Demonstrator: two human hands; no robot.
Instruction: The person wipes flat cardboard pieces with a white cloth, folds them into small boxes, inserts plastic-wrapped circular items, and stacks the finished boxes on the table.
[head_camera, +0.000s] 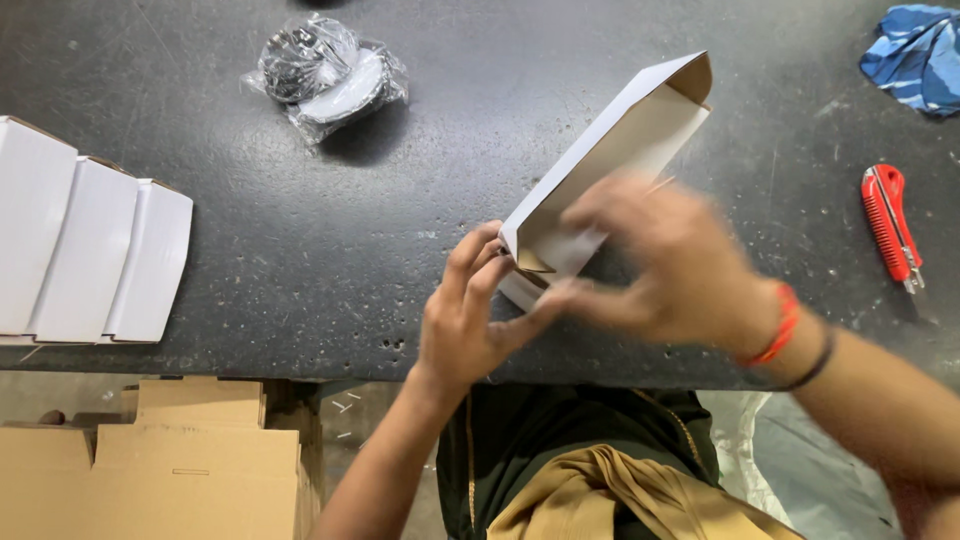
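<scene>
A white cardboard box (625, 140), partly folded and brown inside, tilts up over the dark table (300, 250) with its open end pointing to the upper right. My left hand (470, 315) pinches the box's near corner flap with its fingertips. My right hand (665, 265), blurred by motion, presses on the lower side of the same box. A red band and a dark band circle the right wrist.
Three folded white boxes (85, 250) lie at the left edge. A plastic-wrapped round black and white item (330, 75) sits at the back. A red utility knife (890, 225) and a blue cloth (920, 55) lie at the right. Flat brown cardboard (150, 460) is stacked below the table.
</scene>
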